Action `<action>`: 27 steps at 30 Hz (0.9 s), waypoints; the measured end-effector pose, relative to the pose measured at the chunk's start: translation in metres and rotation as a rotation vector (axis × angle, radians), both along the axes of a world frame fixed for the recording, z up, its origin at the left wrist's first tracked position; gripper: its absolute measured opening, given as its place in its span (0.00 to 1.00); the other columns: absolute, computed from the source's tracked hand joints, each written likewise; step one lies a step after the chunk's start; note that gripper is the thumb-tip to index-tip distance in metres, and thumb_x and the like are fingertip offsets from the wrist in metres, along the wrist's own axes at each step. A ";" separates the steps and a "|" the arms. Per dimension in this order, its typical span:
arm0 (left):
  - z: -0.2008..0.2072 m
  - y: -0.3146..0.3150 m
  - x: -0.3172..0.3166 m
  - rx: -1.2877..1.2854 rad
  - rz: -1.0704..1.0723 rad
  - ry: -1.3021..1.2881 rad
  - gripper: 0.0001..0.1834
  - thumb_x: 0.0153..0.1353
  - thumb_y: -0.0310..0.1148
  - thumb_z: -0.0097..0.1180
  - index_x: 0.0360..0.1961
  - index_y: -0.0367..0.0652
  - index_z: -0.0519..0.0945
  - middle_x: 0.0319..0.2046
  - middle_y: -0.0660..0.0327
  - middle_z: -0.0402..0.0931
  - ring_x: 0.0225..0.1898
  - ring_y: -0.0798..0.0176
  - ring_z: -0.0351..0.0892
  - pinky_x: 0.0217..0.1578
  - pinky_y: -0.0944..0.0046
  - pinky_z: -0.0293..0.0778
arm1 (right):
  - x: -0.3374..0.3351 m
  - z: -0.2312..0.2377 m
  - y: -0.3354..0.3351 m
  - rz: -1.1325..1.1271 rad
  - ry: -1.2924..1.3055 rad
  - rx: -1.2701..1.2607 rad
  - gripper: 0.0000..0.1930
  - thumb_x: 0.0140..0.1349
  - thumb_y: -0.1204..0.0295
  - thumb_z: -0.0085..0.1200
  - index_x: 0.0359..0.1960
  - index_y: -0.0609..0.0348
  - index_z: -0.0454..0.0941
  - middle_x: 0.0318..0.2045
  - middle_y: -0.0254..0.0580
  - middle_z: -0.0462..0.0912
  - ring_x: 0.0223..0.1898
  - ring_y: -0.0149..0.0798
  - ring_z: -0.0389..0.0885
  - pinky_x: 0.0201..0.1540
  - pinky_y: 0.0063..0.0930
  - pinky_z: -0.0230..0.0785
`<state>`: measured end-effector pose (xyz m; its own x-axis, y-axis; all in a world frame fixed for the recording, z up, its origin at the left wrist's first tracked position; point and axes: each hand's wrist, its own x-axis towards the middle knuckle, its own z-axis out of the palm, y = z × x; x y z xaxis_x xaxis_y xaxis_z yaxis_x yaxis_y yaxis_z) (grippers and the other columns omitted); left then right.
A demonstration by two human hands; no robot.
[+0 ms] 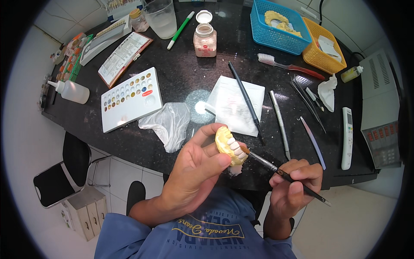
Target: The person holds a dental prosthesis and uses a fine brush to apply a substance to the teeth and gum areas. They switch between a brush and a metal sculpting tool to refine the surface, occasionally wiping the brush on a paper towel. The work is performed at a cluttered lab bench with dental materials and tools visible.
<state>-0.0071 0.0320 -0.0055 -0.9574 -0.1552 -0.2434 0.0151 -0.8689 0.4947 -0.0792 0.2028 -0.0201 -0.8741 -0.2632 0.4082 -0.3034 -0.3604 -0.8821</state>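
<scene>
Yellow, plaster-like material is seen in the dental model (pixel 224 144), which is held above the near edge of the black worktop (pixel 179 60) by the left hand (pixel 192 168), its thumb and fingers clamped on the model's sides. A row of white teeth (pixel 234 146) is met by the tip of a slim brush (pixel 269 165), whose dark handle is pinched between the right hand's (pixel 297 181) thumb and fingers. Beyond, a white sheet (pixel 230 105) is crossed by a dark tool (pixel 243 90).
</scene>
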 end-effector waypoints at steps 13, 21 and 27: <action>-0.003 0.000 0.000 0.004 0.043 -0.013 0.30 0.60 0.20 0.54 0.60 0.37 0.55 0.49 0.45 0.74 0.52 0.60 0.74 0.52 0.62 0.71 | 0.003 -0.001 0.003 -0.057 -0.045 -0.054 0.12 0.61 0.67 0.52 0.33 0.63 0.65 0.21 0.46 0.72 0.18 0.31 0.73 0.20 0.20 0.71; -0.012 0.008 -0.005 -0.197 0.271 0.099 0.29 0.56 0.14 0.55 0.56 0.40 0.58 0.48 0.43 0.75 0.50 0.57 0.77 0.52 0.61 0.73 | 0.014 -0.004 0.004 -0.173 0.227 0.016 0.12 0.61 0.68 0.54 0.36 0.63 0.68 0.27 0.47 0.72 0.19 0.31 0.74 0.20 0.19 0.71; -0.011 0.007 -0.007 -0.192 0.290 0.105 0.28 0.56 0.14 0.55 0.56 0.40 0.59 0.48 0.43 0.75 0.52 0.58 0.76 0.55 0.60 0.70 | 0.012 0.014 -0.004 0.154 0.575 0.202 0.07 0.51 0.73 0.62 0.32 0.59 0.80 0.23 0.39 0.80 0.19 0.33 0.79 0.20 0.21 0.73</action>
<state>-0.0136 0.0392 -0.0163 -0.8849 -0.4577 -0.0864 0.3068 -0.7123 0.6313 -0.0671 0.1985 -0.0065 -0.4754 -0.4897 0.7308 -0.7074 -0.2810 -0.6485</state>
